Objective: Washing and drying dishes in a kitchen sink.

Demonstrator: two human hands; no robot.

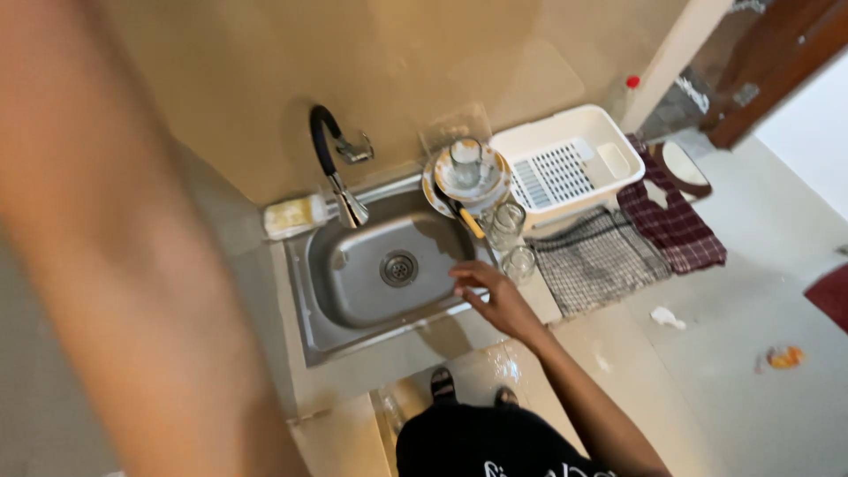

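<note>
While your right hand (496,296) rests on the near right rim of the steel sink (322,305), its fingers lie loosely spread and hold nothing. Just beyond those fingertips stand two clear glasses (512,243), one behind the other, close to the hand but not touched by it. Further back from the hand, a stack of plates (442,190) carries another upturned glass, with a yellow-handled utensil (468,221) leaning against the stack. To the right of the hand lie a checked cloth (596,261) and a white drying rack (609,132), whose visible tray looks bare. To the left of the hand the basin looks dry, its drain uncovered, and the black-necked tap (340,172) shows no water running.

Your left arm fills the left side of the view as a blur; its hand lies out of sight, so you cannot tell its state.

Judging by this, washing looks barely begun: dishes wait piled beside the sink, none sits in the basin, none appears in the rack.
</note>
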